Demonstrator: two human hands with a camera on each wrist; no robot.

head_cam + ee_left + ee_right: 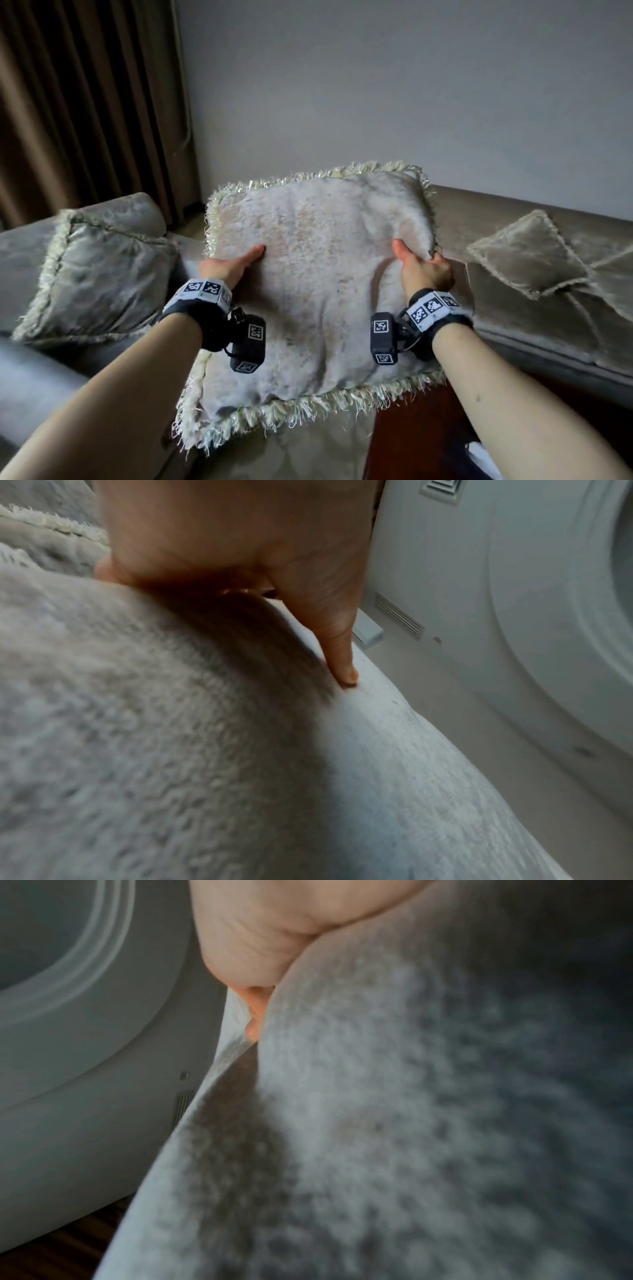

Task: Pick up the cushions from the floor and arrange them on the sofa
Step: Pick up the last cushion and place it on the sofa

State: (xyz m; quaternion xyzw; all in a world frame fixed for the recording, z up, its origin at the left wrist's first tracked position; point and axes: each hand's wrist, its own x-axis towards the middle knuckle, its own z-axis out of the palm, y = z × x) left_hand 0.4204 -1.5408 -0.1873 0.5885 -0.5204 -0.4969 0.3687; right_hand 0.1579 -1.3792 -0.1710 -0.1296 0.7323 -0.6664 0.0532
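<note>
A white furry cushion (318,274) with a pale fringe is held up in front of me, over the grey sofa (513,329). My left hand (233,265) holds its left side, thumb flat on the front face and fingers hidden behind. My right hand (423,267) grips the right edge, bunching the fabric. In the left wrist view the thumb (342,647) presses into the cushion (171,750). The right wrist view shows my right hand (274,920) clamped on a fold of the cushion (411,1123).
A grey fringed cushion (102,270) leans in the sofa's left corner near the armrest. Another (527,257) lies against the backrest on the right. Brown curtains (85,102) hang at the left, a plain wall behind. Dark wooden floor (428,438) shows below the cushion.
</note>
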